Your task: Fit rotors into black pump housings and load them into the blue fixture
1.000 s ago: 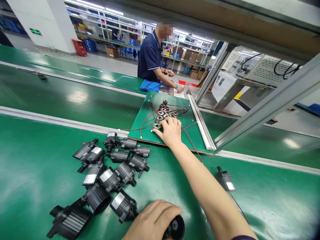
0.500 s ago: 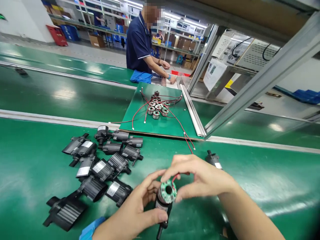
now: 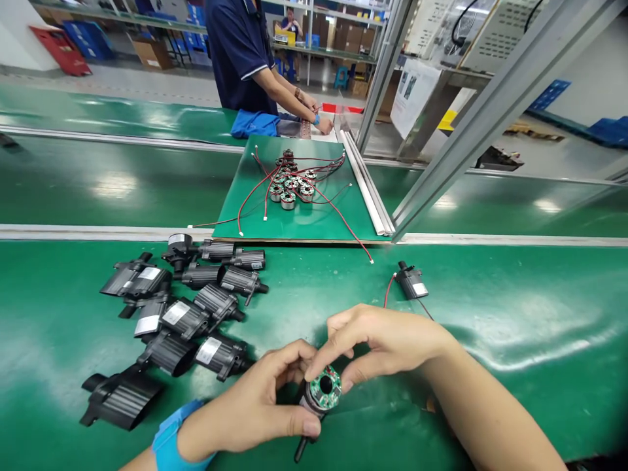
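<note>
Low in front of me, my left hand point(image 3: 262, 409) is wrapped round a black ribbed pump housing point(image 3: 300, 450), its spout pointing down toward me. A motor stator point(image 3: 335, 392), ring-shaped with a green circuit board on top, sits at the housing's mouth. My right hand point(image 3: 380, 343) grips the stator's rim between thumb and fingers. A red wire point(image 3: 390, 288) emerges behind my right hand, its white connector beside a black pump point(image 3: 412, 281). How deep the stator sits is partly hidden by my fingers.
Several black pump housings point(image 3: 181, 317) lie heaped on the green bench to the left. Ahead, a green board point(image 3: 240, 212) carries several stators point(image 3: 288, 200) with red and black leads. A metal frame post point(image 3: 456, 137) slants at right. Across the bench stands a co-worker point(image 3: 240, 59).
The stator has gone lower, with less of its silver side showing. My right fingers now press closer round its rim. The loose wire end has shifted off the board, and the view has moved.
</note>
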`<act>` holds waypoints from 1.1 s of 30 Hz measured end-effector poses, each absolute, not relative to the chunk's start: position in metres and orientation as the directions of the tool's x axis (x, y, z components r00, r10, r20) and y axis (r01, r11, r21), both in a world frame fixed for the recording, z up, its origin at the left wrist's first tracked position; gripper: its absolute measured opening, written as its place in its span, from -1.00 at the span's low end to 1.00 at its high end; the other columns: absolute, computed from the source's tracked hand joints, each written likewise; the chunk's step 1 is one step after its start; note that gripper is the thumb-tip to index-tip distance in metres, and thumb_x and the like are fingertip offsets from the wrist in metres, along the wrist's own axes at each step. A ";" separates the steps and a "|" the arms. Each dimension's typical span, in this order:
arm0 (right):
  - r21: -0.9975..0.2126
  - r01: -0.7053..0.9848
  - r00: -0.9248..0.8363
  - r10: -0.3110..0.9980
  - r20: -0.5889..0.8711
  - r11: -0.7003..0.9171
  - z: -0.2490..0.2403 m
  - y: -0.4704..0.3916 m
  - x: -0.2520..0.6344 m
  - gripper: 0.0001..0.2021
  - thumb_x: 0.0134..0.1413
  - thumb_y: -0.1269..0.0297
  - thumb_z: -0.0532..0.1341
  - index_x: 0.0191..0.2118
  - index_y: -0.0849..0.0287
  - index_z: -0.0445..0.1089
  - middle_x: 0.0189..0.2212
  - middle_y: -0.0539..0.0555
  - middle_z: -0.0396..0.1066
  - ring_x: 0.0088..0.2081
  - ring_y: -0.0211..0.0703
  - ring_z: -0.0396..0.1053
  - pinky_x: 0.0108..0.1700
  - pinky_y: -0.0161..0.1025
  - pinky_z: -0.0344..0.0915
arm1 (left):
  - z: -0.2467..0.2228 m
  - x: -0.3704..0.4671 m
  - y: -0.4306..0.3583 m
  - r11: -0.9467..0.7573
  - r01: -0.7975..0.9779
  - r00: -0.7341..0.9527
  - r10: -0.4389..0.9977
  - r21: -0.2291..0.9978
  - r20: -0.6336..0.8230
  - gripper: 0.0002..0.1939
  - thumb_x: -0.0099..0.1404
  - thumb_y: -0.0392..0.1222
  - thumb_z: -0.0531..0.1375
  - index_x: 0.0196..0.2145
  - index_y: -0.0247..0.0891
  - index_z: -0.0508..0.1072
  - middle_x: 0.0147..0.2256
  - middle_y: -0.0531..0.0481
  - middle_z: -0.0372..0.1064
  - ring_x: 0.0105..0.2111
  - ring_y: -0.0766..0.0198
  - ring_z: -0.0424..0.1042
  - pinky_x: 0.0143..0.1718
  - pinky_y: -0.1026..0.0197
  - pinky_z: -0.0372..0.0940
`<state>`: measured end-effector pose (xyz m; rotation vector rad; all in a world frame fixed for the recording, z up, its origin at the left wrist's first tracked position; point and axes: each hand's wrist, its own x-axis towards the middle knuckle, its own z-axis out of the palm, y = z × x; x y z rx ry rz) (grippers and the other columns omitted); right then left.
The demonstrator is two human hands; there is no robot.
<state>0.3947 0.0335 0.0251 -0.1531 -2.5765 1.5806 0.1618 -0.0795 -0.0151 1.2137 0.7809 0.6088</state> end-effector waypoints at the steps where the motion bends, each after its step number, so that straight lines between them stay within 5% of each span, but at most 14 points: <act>1: -0.887 0.037 -0.988 0.150 0.036 0.460 0.025 0.033 0.394 -0.60 0.23 0.12 0.28 0.15 0.07 0.44 -0.33 0.00 0.32 -0.31 -0.29 0.29 -0.23 -0.37 0.19 | -0.016 0.163 -0.079 0.236 0.002 0.588 0.785 0.972 -0.192 -0.61 0.20 -0.18 0.39 -0.08 -0.16 0.34 -0.12 0.04 0.38 -0.08 0.21 0.39 -0.04 0.19 0.30; 8: -0.830 0.136 -0.971 0.238 -0.005 0.541 0.027 0.032 0.397 -0.59 0.26 0.25 0.27 0.21 -0.04 0.37 -0.29 -0.01 0.35 -0.28 -0.26 0.32 -0.20 -0.34 0.19 | -0.029 0.164 -0.085 0.010 0.231 0.374 0.922 0.973 -0.098 -0.39 0.24 -0.15 0.38 0.09 0.02 0.13 -0.03 0.06 0.40 0.02 0.20 0.43 0.00 0.20 0.31; 15: -0.811 0.246 -0.903 0.430 0.007 0.530 0.029 0.019 0.392 -0.45 -0.01 0.07 0.45 0.09 0.09 0.38 -0.19 0.00 0.42 -0.19 -0.19 0.37 -0.18 -0.32 0.21 | -0.045 0.164 -0.090 -0.300 0.365 0.289 0.936 0.881 0.199 -0.29 0.23 -0.15 0.39 0.16 -0.01 0.05 -0.01 -0.03 0.46 0.03 0.14 0.48 0.08 0.13 0.35; 19: -0.752 0.323 -0.877 0.480 -0.010 0.575 0.035 0.007 0.391 -0.57 0.05 0.02 0.41 -0.02 0.07 0.41 -0.22 -0.03 0.41 -0.22 -0.23 0.37 -0.23 -0.33 0.18 | -0.041 0.165 -0.086 -0.538 0.382 0.380 0.833 0.751 0.403 -0.56 0.33 -0.23 0.29 0.07 -0.06 0.19 0.00 -0.08 0.39 -0.05 0.19 0.50 -0.08 0.20 0.42; 23: -0.607 0.417 -0.870 0.490 -0.051 0.677 0.037 -0.004 0.392 -0.63 0.17 -0.05 0.30 0.02 -0.03 0.43 -0.31 -0.06 0.37 -0.32 -0.25 0.35 -0.31 -0.30 0.12 | -0.027 0.165 -0.083 -0.629 0.525 0.503 0.772 0.573 0.387 -0.85 0.40 -0.28 0.18 -0.09 -0.11 0.40 0.01 -0.09 0.33 -0.16 0.25 0.50 -0.20 0.27 0.43; 28: -0.486 0.427 -0.880 0.473 -0.032 0.762 0.038 -0.016 0.390 -0.66 0.24 -0.01 0.24 0.06 -0.04 0.42 -0.37 -0.06 0.37 -0.38 -0.24 0.34 -0.34 -0.26 0.11 | -0.022 0.163 -0.089 -0.636 0.606 0.563 0.767 0.478 0.306 -0.86 0.39 -0.28 0.16 -0.15 -0.15 0.49 0.03 -0.15 0.33 -0.16 0.21 0.51 -0.18 0.26 0.45; 33: -0.383 0.439 -0.878 0.479 0.009 0.813 0.041 -0.029 0.382 -0.65 0.30 0.05 0.20 0.12 0.04 0.34 -0.31 -0.02 0.44 -0.37 -0.18 0.39 -0.37 -0.23 0.15 | -0.025 0.161 -0.093 -0.688 0.602 0.503 0.721 0.405 0.477 -0.83 0.38 -0.34 0.15 -0.12 -0.20 0.48 0.09 -0.23 0.29 0.04 0.07 0.45 0.00 0.16 0.44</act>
